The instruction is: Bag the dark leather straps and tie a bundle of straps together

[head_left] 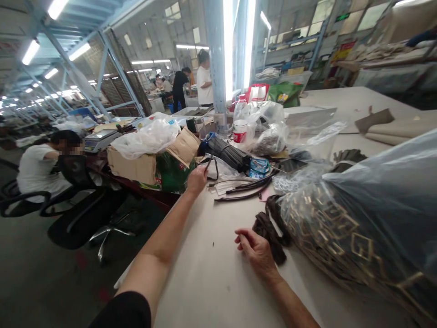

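My left hand (197, 180) reaches out to the far edge of the table, its fingers closed round a thin dark stick-like piece (208, 162). Beside it lies a black loop of strap (215, 169). My right hand (254, 250) is above the near part of the white table (201, 269), fingers curled in and thumb against them, with nothing visible in them. Just right of that hand lies a bundle of dark brown straps (271, 232). Several dark handle-like strips (246, 190) rest between the two hands, further back.
A big clear plastic bag (358, 218) of straps with gold-coloured rectangular rings fills the right side. Cardboard boxes (133, 165) stand back left. A white-and-red tub (240, 131) is near the blue post (215, 64). A black office chair (85, 218) and a seated person (41, 168) are left.
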Tool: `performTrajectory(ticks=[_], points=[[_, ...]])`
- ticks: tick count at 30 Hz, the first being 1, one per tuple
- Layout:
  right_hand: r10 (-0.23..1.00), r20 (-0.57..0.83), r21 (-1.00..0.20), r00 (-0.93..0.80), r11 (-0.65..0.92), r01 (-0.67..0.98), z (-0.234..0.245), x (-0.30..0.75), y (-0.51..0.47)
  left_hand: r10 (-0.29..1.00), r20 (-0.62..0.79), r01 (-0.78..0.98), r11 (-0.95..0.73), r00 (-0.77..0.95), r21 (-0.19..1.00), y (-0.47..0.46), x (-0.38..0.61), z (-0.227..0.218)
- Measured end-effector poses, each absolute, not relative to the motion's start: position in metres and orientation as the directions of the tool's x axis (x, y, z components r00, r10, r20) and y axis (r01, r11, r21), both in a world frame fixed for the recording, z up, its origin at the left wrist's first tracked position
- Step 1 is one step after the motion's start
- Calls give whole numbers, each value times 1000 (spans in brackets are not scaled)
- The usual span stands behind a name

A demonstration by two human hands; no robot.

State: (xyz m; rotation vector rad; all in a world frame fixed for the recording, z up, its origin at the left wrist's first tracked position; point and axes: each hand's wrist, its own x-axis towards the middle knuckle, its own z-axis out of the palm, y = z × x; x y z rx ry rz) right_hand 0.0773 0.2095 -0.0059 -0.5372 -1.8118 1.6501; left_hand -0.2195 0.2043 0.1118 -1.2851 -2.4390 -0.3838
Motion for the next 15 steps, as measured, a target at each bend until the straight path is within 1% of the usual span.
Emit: performTrajectory(ticks=[2,4,5,6,8,12,15], points=[[672,173,-984,-720,143,-103,-6,77,209,741,419,848,499,-524,178,218,-206,124],[672,175,-984,-719,143,-106,-6,76,209,786,342,850,415,-515,325,238,-190,132],[670,175,-984,-721,140,-109,-6,76,209,815,292,842,379,-500,384,250,-182,133],[670,176,-984,-722,138,-112,-7,76,209,841,247,836,356,-482,419,261,-174,133],[666,178,-984,-725,136,-117,-9,76,209,873,197,840,332,-445,428,281,-156,127],[660,194,-981,-726,147,-128,-14,76,212,910,155,876,306,-383,372,304,-122,101],[653,206,-978,-729,156,-137,-14,77,214,923,106,876,307,-369,372,308,-105,85]])
